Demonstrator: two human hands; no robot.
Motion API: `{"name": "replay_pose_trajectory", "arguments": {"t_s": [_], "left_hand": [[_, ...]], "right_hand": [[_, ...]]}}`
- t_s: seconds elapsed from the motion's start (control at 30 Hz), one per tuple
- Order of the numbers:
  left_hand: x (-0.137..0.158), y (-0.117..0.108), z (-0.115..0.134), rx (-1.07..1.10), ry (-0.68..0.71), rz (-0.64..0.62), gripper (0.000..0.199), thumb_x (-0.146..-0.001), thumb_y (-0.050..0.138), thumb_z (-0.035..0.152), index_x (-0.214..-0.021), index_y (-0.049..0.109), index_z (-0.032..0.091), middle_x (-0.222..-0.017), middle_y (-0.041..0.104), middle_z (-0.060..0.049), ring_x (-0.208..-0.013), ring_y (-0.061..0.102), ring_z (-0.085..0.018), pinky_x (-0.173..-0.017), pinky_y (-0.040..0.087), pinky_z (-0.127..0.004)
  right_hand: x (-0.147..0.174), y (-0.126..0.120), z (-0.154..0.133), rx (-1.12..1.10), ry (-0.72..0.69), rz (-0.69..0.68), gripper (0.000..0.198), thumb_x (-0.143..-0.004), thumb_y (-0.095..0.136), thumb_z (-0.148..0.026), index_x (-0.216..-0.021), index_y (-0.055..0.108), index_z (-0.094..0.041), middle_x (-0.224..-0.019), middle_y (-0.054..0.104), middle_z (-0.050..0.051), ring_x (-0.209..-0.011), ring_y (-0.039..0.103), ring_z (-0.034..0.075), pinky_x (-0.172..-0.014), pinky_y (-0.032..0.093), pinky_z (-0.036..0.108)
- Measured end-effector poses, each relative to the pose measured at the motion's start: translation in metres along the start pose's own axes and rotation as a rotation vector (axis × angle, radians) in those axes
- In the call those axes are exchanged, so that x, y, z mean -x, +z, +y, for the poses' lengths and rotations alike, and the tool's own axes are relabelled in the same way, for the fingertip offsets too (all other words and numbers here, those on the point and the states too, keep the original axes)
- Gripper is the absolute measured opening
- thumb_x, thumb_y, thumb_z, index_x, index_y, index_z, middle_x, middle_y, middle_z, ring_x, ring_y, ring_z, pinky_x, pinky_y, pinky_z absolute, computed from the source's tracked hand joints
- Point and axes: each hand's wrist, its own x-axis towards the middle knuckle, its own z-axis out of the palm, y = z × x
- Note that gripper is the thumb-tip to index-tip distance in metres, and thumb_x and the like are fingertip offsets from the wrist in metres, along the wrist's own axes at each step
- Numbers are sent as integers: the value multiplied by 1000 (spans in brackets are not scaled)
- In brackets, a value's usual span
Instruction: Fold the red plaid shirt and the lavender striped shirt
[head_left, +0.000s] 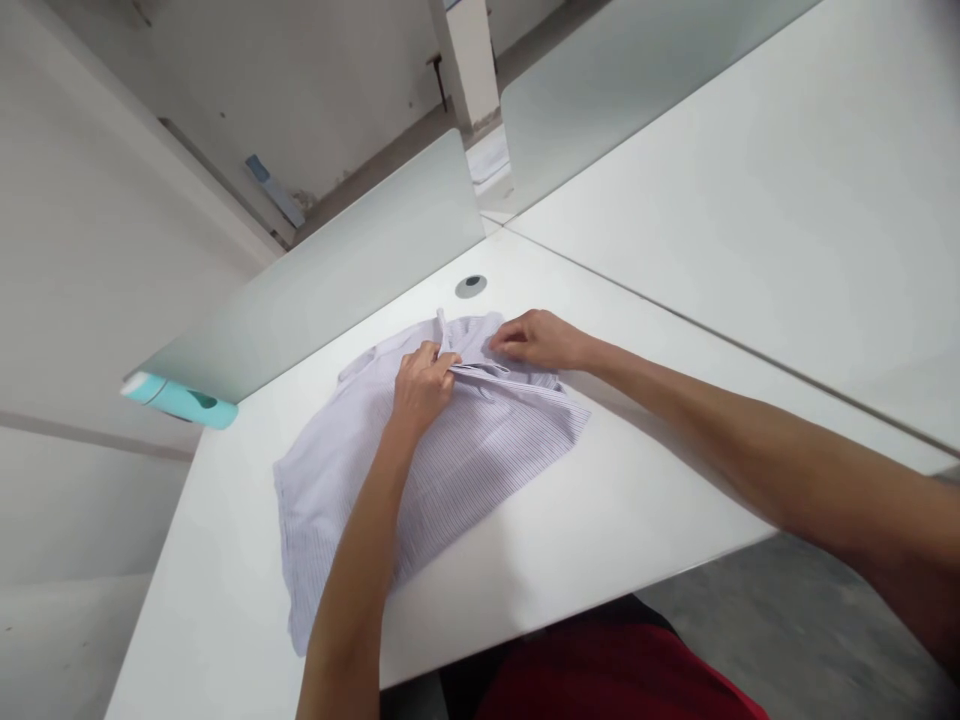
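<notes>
A pale lilac shirt [480, 470] with thin stripes lies spread on the white table, its far right part bunched into folds. My left hand [426, 385] rests on the upper middle of the shirt, its fingers closed on a raised fold of cloth. At the shirt's far right part, my right hand [536, 340] has its fingers curled together against the fabric. The fingertips of that hand are partly hidden, but cloth lies right at them.
The white table [600, 500] has a round grey cable hole [471, 287] beyond the shirt. Frosted partitions [360, 270] stand along its far edge. A turquoise cylinder [180, 400] sits at the far left corner. A seam [652, 300] separates another tabletop on the right.
</notes>
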Motion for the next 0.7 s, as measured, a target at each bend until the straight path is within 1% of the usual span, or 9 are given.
{"name": "replay_pose_trajectory", "arguments": {"t_s": [0.1, 0.17, 0.2, 0.27, 0.33, 0.4, 0.47, 0.57, 0.7], "left_hand": [[4, -2, -3, -1, 12, 34, 35, -91, 54, 7, -111, 76, 26, -114, 66, -9, -109, 64, -23, -96, 48, -36], [6, -4, -4, -3, 14, 58, 35, -91, 54, 7, -110, 76, 26, -114, 66, -9, -107, 64, -23, -95, 48, -36], [6, -6, -4, -5, 16, 66, 36, -90, 54, 6, -110, 76, 26, -115, 66, -9, -107, 64, -23, -95, 48, -36], [5, -9, -4, -7, 21, 75, 36, -90, 54, 6, -110, 77, 25, -115, 66, -9, -108, 64, -23, -95, 48, -36], [4, -13, -2, -8, 22, 75, 36, -90, 54, 5, -110, 77, 25, -115, 66, -9, -108, 64, -23, -95, 48, -36], [2, -15, 0, -10, 20, 72, 36, -90, 54, 5, -109, 77, 25, -113, 66, -9, -105, 64, -23, -95, 48, -37], [-1, -17, 2, -10, 19, 69, 36, -90, 53, 5, -108, 77, 26, -112, 66, -9, -103, 64, -23, -94, 48, -37], [-3, -20, 3, -7, 27, 67, 36, -91, 53, 6, -108, 78, 26, -112, 66, -9, -102, 63, -23, -94, 48, -38], [-5, -24, 5, -10, 36, 60, 36, -91, 53, 6, -107, 78, 26, -111, 66, -9, -103, 63, -23, -94, 48, -38]], "right_hand": [[-4, 11, -7, 403, -2, -61, 21, -91, 62, -26, -103, 78, -20, -114, 76, 8, -100, 69, 24, -76, 46, 31], [-5, 18, -13, 592, 0, -89, 22, -95, 60, -28, -107, 77, -20, -121, 73, 11, -102, 69, 27, -69, 41, 31], [-5, 20, -16, 647, -6, -96, 23, -97, 57, -27, -108, 76, -19, -122, 72, 12, -102, 69, 27, -67, 39, 31], [-4, 22, -22, 700, -29, -108, 24, -99, 55, -25, -110, 75, -19, -123, 71, 13, -102, 69, 27, -65, 35, 31], [-2, 22, -28, 722, -56, -128, 23, -96, 59, -22, -111, 75, -19, -121, 71, 12, -103, 69, 27, -65, 34, 31], [0, 22, -33, 741, -81, -147, 21, -95, 59, -20, -109, 75, -19, -118, 72, 13, -102, 69, 27, -65, 33, 32], [0, 22, -36, 763, -115, -157, 21, -98, 55, -20, -104, 75, -18, -114, 72, 14, -100, 69, 26, -65, 32, 34], [-2, 24, -37, 781, -148, -152, 24, -100, 52, -21, -100, 76, -18, -112, 73, 14, -97, 69, 26, -65, 33, 34], [-3, 25, -33, 763, -162, -123, 23, -100, 53, -21, -102, 76, -18, -112, 73, 14, -97, 69, 26, -69, 37, 34]]}}
